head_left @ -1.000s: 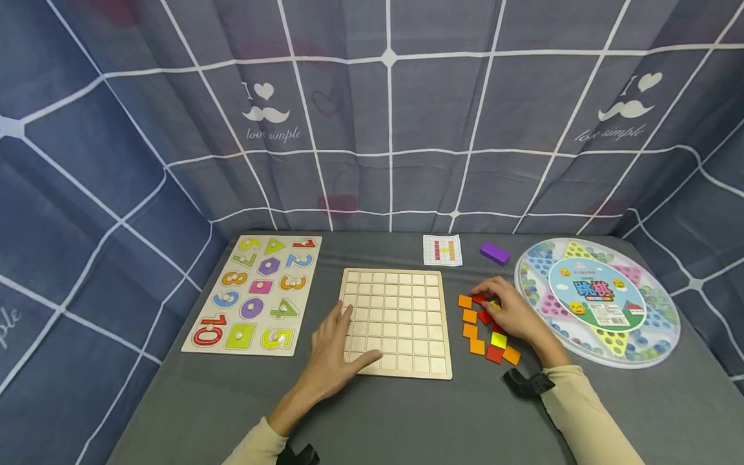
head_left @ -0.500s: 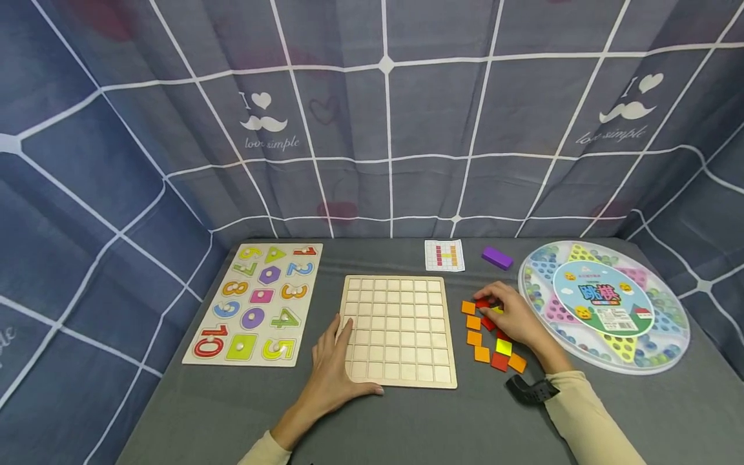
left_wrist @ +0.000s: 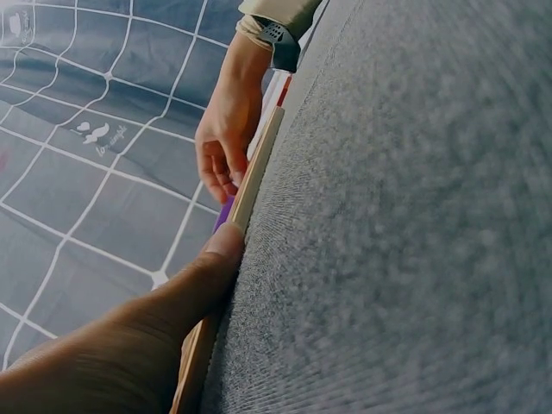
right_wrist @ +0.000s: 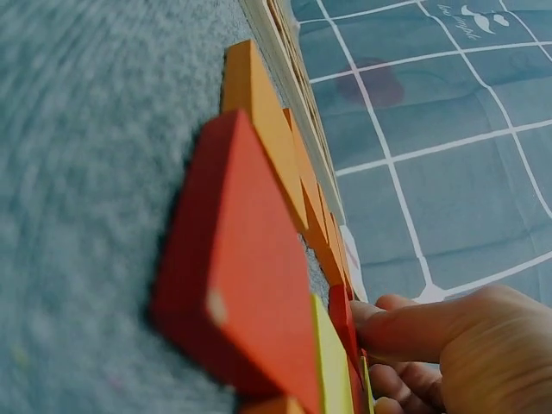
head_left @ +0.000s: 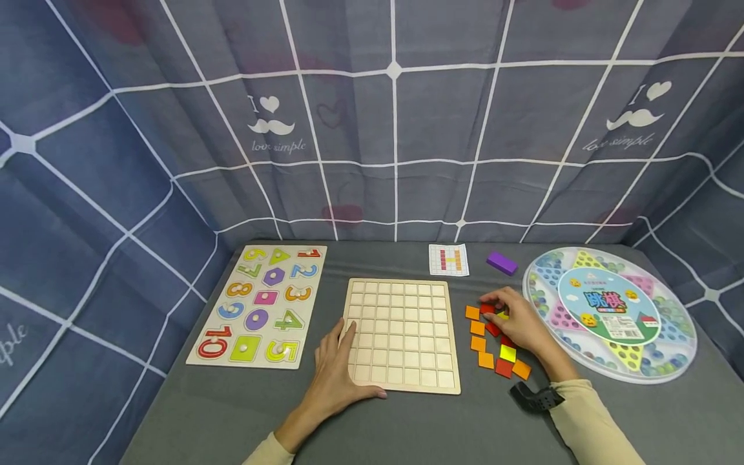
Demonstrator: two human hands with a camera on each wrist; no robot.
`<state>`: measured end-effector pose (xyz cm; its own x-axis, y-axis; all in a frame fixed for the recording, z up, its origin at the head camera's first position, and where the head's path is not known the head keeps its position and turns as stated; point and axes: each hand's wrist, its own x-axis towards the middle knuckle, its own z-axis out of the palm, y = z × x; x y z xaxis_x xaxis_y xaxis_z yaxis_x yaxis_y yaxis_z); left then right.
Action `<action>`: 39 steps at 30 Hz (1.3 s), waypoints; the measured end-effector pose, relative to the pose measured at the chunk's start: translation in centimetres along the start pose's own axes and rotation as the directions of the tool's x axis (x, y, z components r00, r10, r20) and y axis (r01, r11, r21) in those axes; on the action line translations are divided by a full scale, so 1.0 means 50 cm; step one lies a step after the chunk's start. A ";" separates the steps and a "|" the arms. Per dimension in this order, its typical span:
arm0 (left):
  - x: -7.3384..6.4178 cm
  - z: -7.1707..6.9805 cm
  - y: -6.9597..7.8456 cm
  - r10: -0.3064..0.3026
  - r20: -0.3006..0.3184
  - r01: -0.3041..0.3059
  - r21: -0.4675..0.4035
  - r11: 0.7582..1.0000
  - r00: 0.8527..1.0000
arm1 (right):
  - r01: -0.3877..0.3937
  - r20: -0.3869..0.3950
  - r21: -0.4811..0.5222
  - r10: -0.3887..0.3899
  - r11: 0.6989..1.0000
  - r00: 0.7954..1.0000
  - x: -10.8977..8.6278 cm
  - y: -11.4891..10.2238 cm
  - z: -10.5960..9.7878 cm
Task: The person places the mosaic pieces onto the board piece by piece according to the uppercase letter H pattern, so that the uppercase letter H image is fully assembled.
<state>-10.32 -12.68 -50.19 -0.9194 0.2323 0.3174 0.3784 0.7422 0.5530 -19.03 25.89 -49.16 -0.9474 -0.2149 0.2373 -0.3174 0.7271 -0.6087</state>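
A square wooden grid board (head_left: 403,336) lies flat on the grey table. My left hand (head_left: 334,374) rests against its left side, with the thumb (left_wrist: 220,250) along the near edge and the fingers spread apart. To the right of the board lie several small square tiles: an orange tile (head_left: 478,328), a yellow tile (head_left: 507,353), a red tile (right_wrist: 250,267) and others. My right hand (head_left: 517,320) reaches over the far end of these tiles, thumb and forefinger apart and touching red ones. Its other fingers partly cover a yellow tile; their undersides are hidden.
A pattern card (head_left: 448,259) and a purple block (head_left: 502,263) lie behind the board. On the right is a round Chinese checkers box (head_left: 610,361). A number and shape puzzle board (head_left: 256,307) lies left. A grey checked curtain (head_left: 349,129) encloses the table.
The head view has tilted slightly, so everything sits lower in the picture. My left thumb has slid from the board's face to its near edge. My right hand stays at the tiles.
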 end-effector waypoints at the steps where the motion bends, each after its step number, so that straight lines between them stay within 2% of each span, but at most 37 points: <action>1: 0.000 0.001 0.000 0.001 -0.002 -0.001 -0.002 1.000 1.000 | 0.002 0.004 0.003 -0.002 1.000 1.000 -0.001 0.001 0.000; 9: -0.001 0.002 -0.001 0.003 -0.008 -0.003 -0.007 1.000 1.000 | 0.043 -0.008 0.015 -0.043 0.999 0.999 -0.002 0.011 0.008; 18: -0.002 0.001 0.000 0.008 -0.001 -0.008 0.005 1.000 1.000 | 0.008 -0.050 -0.027 -0.009 1.000 0.999 -0.006 0.010 0.006; 26: 0.000 0.000 -0.001 0.001 0.005 -0.001 0.010 1.000 1.000 | -0.006 -0.069 -0.015 0.005 1.000 0.998 -0.005 0.009 0.007; 39: 0.000 0.001 0.000 0.000 0.002 0.000 0.014 1.000 1.000 | 0.021 -0.105 -0.036 -0.024 0.999 0.994 -0.002 0.008 0.011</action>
<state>-10.31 -12.64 -50.25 -0.9197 0.2332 0.3158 0.3766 0.7510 0.5424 -19.07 25.84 -49.85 -0.9298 -0.1628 0.3301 -0.3351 0.7454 -0.5763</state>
